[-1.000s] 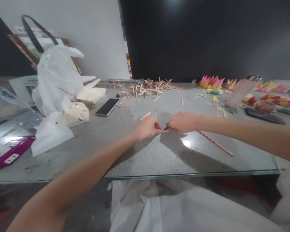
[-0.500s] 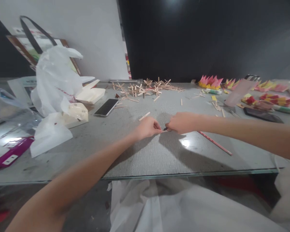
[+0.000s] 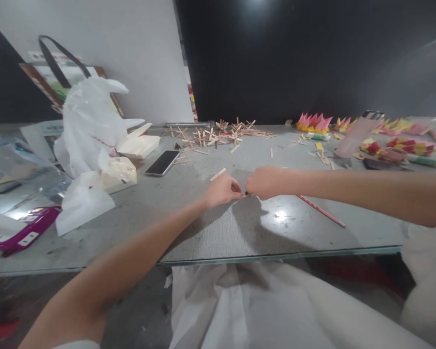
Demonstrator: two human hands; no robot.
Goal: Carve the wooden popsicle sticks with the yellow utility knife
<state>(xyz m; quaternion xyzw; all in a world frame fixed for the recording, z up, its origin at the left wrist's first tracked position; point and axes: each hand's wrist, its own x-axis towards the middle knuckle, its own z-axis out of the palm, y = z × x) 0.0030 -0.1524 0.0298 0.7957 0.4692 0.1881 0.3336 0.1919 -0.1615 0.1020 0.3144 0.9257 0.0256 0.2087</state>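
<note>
My left hand (image 3: 225, 190) rests low over the grey table (image 3: 203, 232), its thumb and fingers pinched on the end of a thin pale strip. Close by on the right, my right hand (image 3: 262, 182) is closed around a small dark object, mostly hidden by the fingers, at the strip. The fingertips of both hands nearly meet. A loose wooden stick (image 3: 217, 174) lies just behind my left hand. Under my right forearm, a red patterned straw-like stick (image 3: 323, 212) slants toward the front edge.
Wooden sticks (image 3: 207, 138) are heaped at the back. A phone (image 3: 162, 163), a white plastic bag (image 3: 90, 121) and a purple packet (image 3: 27, 230) lie left. Pink and yellow paper flowers (image 3: 314, 122) and a bottle (image 3: 358, 134) stand at the right.
My right hand has shifted slightly left, closer to my left hand, and the dark object shows less. The view has moved a little; my left hand keeps its pinch.
</note>
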